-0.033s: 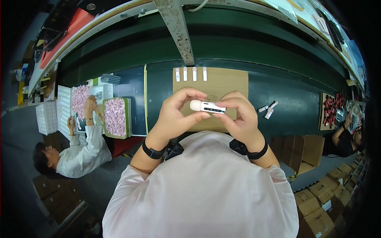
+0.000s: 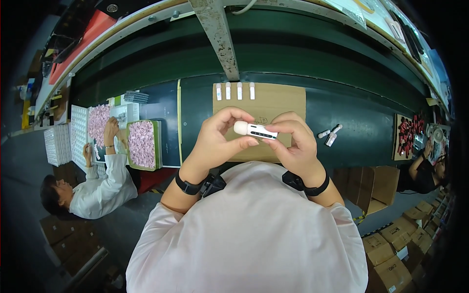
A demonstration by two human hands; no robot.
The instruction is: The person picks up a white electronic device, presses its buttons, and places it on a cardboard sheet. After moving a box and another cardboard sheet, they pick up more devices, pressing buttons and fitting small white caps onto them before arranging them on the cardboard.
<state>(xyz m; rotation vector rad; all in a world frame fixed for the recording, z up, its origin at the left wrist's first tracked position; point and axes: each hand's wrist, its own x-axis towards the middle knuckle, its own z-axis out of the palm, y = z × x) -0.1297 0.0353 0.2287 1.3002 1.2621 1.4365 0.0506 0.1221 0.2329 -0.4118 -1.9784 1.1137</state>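
Over a flat sheet of cardboard (image 2: 288,103), both my hands hold a small white microphone (image 2: 255,129) lying sideways. It has a rounded cream head to the left and a black button strip facing up. My left hand (image 2: 211,141) pinches it near the head between thumb and fingers. At the tail end, the thumb and fingers of my right hand (image 2: 301,149) are closed on it. Several similar white microphones (image 2: 239,91) stand in a row along the cardboard's far edge. Three more microphones (image 2: 330,139) lie loosely together on the dark green table to the right.
At left, a co-worker in white (image 2: 105,188) handles parts beside a green tray (image 2: 158,146) of pink pieces. Another person (image 2: 419,173) works at far right near red and black parts (image 2: 408,139). An open carton (image 2: 386,188) stands right of me; a metal post (image 2: 215,34) rises ahead.
The microphone has tilted very slightly in my fingers, its head end a touch higher. Both hands keep their hold, and the other things have not moved.
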